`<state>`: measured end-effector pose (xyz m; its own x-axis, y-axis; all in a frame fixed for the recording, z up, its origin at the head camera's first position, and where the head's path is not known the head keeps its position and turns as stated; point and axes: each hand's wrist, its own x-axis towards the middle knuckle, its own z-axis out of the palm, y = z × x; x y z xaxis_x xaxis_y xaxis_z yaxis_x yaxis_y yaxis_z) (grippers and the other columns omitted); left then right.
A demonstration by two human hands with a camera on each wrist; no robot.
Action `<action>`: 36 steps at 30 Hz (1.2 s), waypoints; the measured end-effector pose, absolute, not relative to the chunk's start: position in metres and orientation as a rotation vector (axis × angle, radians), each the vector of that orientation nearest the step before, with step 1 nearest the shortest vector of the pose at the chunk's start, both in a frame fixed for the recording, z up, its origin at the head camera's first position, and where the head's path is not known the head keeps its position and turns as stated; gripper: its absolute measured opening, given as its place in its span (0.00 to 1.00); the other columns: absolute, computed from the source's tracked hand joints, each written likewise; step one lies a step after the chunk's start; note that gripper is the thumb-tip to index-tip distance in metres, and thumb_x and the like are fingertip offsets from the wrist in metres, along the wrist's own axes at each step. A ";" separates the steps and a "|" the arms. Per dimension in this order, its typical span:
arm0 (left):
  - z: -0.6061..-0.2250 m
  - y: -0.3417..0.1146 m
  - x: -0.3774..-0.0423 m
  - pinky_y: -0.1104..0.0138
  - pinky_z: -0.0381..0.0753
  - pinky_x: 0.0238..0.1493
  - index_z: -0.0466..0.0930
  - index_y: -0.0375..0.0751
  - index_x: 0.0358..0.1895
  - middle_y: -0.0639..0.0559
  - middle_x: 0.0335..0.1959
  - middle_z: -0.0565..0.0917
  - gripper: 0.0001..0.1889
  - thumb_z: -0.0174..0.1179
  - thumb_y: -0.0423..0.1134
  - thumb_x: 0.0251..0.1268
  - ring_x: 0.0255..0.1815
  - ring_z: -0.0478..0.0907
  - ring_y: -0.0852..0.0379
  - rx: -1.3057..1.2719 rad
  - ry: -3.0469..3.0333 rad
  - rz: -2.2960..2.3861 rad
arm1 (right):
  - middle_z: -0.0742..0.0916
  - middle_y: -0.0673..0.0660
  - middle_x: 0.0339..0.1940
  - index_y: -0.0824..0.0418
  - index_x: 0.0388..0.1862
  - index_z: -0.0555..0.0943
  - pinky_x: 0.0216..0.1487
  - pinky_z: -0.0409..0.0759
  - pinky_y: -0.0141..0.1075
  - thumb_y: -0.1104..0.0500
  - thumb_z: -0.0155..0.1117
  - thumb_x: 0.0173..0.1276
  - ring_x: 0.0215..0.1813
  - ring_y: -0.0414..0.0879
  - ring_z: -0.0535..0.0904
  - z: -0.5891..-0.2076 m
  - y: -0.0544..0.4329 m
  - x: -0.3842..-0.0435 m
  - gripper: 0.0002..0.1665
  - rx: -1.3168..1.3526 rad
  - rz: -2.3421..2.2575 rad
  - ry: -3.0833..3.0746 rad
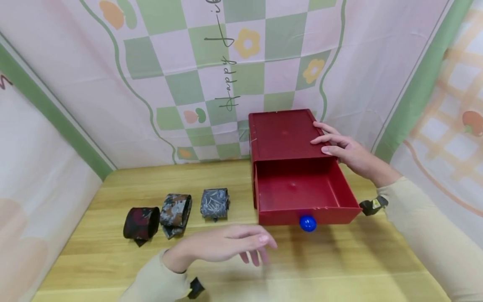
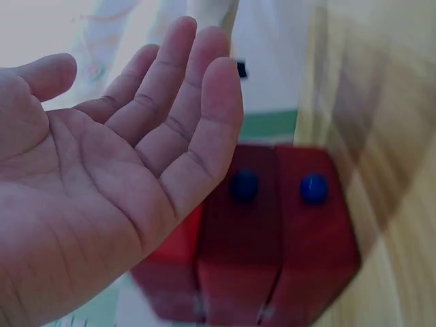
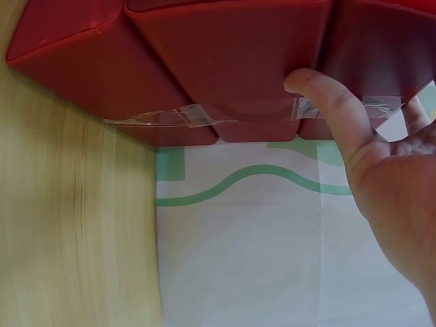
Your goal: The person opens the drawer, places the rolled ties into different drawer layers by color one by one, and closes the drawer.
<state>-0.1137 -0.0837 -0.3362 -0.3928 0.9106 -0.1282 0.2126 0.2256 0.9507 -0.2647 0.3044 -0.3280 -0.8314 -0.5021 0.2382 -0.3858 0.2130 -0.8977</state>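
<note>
A red drawer cabinet (image 1: 281, 136) stands on the table with its top drawer (image 1: 302, 193) pulled out. A blue knob (image 1: 307, 223) sits on that drawer's front. My right hand (image 1: 345, 151) rests on the cabinet's upper right edge, fingers on the top; in the right wrist view the thumb (image 3: 334, 105) touches its side. My left hand (image 1: 235, 244) hovers in front of the drawer, fingers loosely bent, holding nothing. Left of the cabinet lie three rolled neckties: a grey-blue leaf-patterned one (image 1: 214, 203), a mottled grey-brown one (image 1: 175, 212) and a dark red-black one (image 1: 141, 223).
Two lower drawers with blue knobs (image 2: 314, 189) are closed in the left wrist view. Clear tape (image 3: 197, 114) runs along the cabinet's side. Patterned cloth (image 1: 211, 84) hangs behind the wooden table (image 1: 94, 260) and on both sides.
</note>
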 end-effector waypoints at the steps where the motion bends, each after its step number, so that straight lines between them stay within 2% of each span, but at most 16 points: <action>1: -0.335 -0.092 -0.115 0.64 0.84 0.49 0.74 0.40 0.65 0.52 0.50 0.85 0.24 0.36 0.51 0.86 0.47 0.84 0.61 1.032 1.770 1.225 | 0.53 0.48 0.84 0.67 0.63 0.78 0.44 0.79 0.29 0.64 0.50 0.81 0.74 0.42 0.55 -0.328 0.304 -0.265 0.17 -0.871 -1.699 2.364; 7: -0.329 -0.138 -0.120 0.55 0.83 0.52 0.75 0.41 0.64 0.45 0.52 0.83 0.22 0.36 0.49 0.86 0.50 0.83 0.49 0.921 1.859 1.326 | 0.53 0.47 0.84 0.67 0.63 0.78 0.44 0.79 0.29 0.64 0.51 0.81 0.74 0.41 0.56 -0.327 0.303 -0.262 0.18 -0.862 -1.686 2.383; 12: -0.325 -0.172 -0.124 0.53 0.82 0.53 0.75 0.43 0.63 0.44 0.55 0.81 0.22 0.34 0.49 0.87 0.53 0.80 0.43 0.792 1.994 1.353 | 0.53 0.48 0.84 0.67 0.63 0.78 0.46 0.79 0.29 0.64 0.51 0.81 0.74 0.42 0.55 -0.326 0.303 -0.261 0.17 -0.849 -1.689 2.385; 15: -0.323 -0.190 -0.128 0.54 0.82 0.53 0.75 0.42 0.63 0.45 0.56 0.81 0.23 0.34 0.51 0.86 0.54 0.79 0.41 0.712 2.080 1.379 | 0.53 0.49 0.84 0.68 0.63 0.78 0.49 0.80 0.29 0.64 0.51 0.81 0.76 0.43 0.53 -0.326 0.302 -0.262 0.17 -0.858 -1.707 2.362; 20: -0.326 -0.217 -0.136 0.53 0.83 0.52 0.74 0.36 0.64 0.40 0.57 0.79 0.24 0.36 0.50 0.86 0.54 0.79 0.40 0.621 2.200 1.465 | 0.52 0.49 0.84 0.69 0.63 0.78 0.52 0.79 0.28 0.65 0.51 0.81 0.77 0.43 0.51 -0.328 0.304 -0.265 0.17 -0.876 -1.727 2.331; 27: -0.327 -0.258 -0.143 0.56 0.84 0.50 0.71 0.30 0.64 0.35 0.60 0.77 0.23 0.40 0.47 0.86 0.52 0.81 0.50 0.524 2.407 1.505 | 0.53 0.47 0.84 0.67 0.63 0.79 0.46 0.79 0.28 0.63 0.53 0.80 0.75 0.42 0.54 -0.328 0.303 -0.264 0.17 -0.848 -1.699 2.367; 32: -0.328 -0.290 -0.149 0.63 0.83 0.51 0.68 0.31 0.70 0.34 0.67 0.72 0.27 0.41 0.50 0.85 0.61 0.74 0.41 0.383 2.619 1.355 | 0.53 0.47 0.84 0.67 0.63 0.78 0.45 0.77 0.29 0.63 0.53 0.80 0.75 0.43 0.54 -0.326 0.302 -0.261 0.18 -0.840 -1.695 2.377; 36: -0.339 -0.313 -0.155 0.56 0.80 0.57 0.64 0.33 0.73 0.32 0.68 0.70 0.29 0.42 0.52 0.84 0.65 0.70 0.35 0.307 2.752 1.224 | 0.53 0.46 0.84 0.66 0.63 0.78 0.43 0.76 0.30 0.61 0.53 0.81 0.73 0.42 0.56 -0.326 0.303 -0.262 0.18 -0.818 -1.672 2.405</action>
